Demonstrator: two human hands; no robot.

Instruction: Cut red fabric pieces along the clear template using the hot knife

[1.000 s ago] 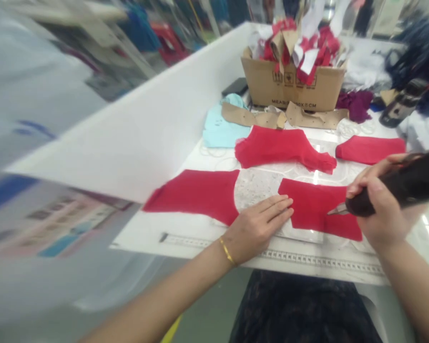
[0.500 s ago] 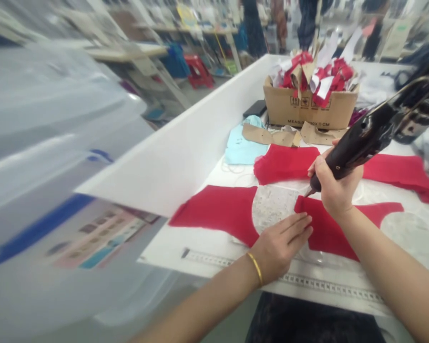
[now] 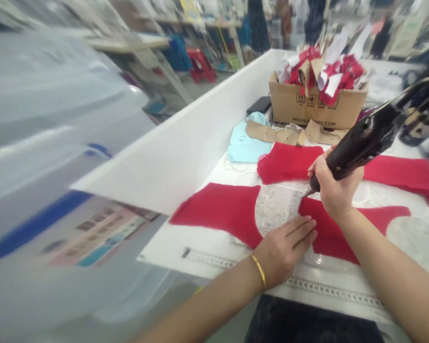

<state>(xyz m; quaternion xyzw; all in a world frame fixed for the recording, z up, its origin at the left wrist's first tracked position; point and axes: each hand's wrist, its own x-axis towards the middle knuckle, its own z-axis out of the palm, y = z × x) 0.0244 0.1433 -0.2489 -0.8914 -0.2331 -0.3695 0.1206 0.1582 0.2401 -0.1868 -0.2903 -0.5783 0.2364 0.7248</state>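
My right hand (image 3: 338, 188) is wrapped round a black handheld power tool (image 3: 364, 140) with a thin pointed metal tip. The tool slants down to the left, its tip at the upper left corner of a red fabric piece (image 3: 334, 231). My left hand (image 3: 284, 245), with a gold bangle at the wrist, lies flat with fingers extended over the left edge of that piece. Left of it is another red fabric piece (image 3: 218, 209). Between the two red pieces shows a pale, speckled rounded patch (image 3: 277, 205). Whether the tip touches the cloth is hard to tell.
More red fabric (image 3: 291, 162) lies behind the hands. A cardboard box (image 3: 318, 107) of red and white scraps stands farther back, near brown card strips (image 3: 260, 131) and light blue cloth (image 3: 243, 143). A white board (image 3: 186, 143) walls the left side. A measuring tape (image 3: 329, 288) runs along the front.
The view has shifted slightly, so the table's things appear a little farther right. Relative to the red piece, the tool's tip has moved slightly left to its corner. My left hand stays on the cloth.
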